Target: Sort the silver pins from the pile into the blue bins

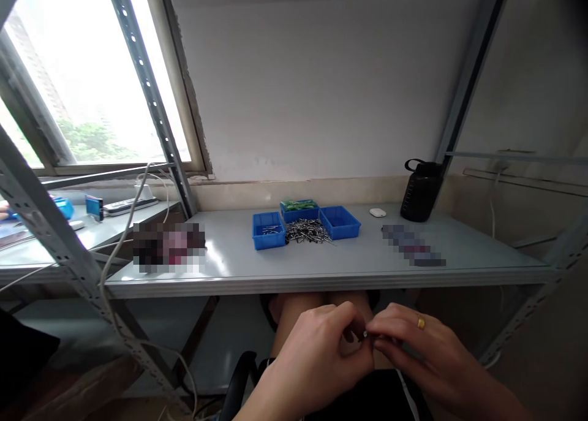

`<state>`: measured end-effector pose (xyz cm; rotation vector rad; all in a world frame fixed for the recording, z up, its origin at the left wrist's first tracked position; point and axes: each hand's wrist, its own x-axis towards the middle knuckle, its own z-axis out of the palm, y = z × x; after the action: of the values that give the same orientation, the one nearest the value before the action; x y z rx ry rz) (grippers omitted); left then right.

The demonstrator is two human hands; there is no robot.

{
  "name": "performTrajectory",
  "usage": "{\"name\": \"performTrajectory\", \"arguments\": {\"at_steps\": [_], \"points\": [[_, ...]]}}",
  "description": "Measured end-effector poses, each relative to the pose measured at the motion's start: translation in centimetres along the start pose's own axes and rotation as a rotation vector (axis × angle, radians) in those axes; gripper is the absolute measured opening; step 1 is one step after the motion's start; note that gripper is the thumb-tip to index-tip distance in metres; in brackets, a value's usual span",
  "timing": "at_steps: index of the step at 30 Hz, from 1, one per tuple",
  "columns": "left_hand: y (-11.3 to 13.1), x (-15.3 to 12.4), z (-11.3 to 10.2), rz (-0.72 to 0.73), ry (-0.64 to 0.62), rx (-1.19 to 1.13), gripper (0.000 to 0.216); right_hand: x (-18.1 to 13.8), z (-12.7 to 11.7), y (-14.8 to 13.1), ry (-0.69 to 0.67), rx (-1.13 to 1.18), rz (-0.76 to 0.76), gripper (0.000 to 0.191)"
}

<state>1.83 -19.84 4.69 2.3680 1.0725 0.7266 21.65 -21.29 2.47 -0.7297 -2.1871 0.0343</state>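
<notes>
Wall (321, 90), pale and plain, rising behind the table (257, 268), whose straight front edge spans the view between metal posts. Upper left, the window (87, 84), overexposed and cut off by the border. The tabletop is grey and glossy, with glare toward its left end; two patches (172, 247) on it are pixelated beyond recognition. In front of the edge, over the lap, the left hand (321, 341) and right hand (420, 344) meet, forearms cut off below; the knuckles show just below the edge. Toward the back right stands a black bottle (421, 191). Three blue bins, left (269, 244), rear (301, 214) and right (346, 231), surround a heap (307, 231) of metal pieces on three sides, its front side facing the edge. A ring (421, 323) sits on the right hand. Smallest, a part (365, 334) lies where the hands meet, the fingertips of both apparently pinched on it; its shape is mostly hidden.
</notes>
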Motion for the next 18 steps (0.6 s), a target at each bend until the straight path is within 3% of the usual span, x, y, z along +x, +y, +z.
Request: {"name": "performTrajectory", "arguments": {"at_steps": [13, 18], "points": [[-1.9, 1.3, -0.1, 0.1, 0.145, -0.003, 0.013, 0.3, 1.6, 2.1, 0.04, 0.09, 0.224, 0.017], [-2.5, 1.8, -0.1, 0.069, 0.168, -0.022, 0.014, 0.5, 1.8, 2.7, 0.013, 0.115, 0.343, 0.017]]}}
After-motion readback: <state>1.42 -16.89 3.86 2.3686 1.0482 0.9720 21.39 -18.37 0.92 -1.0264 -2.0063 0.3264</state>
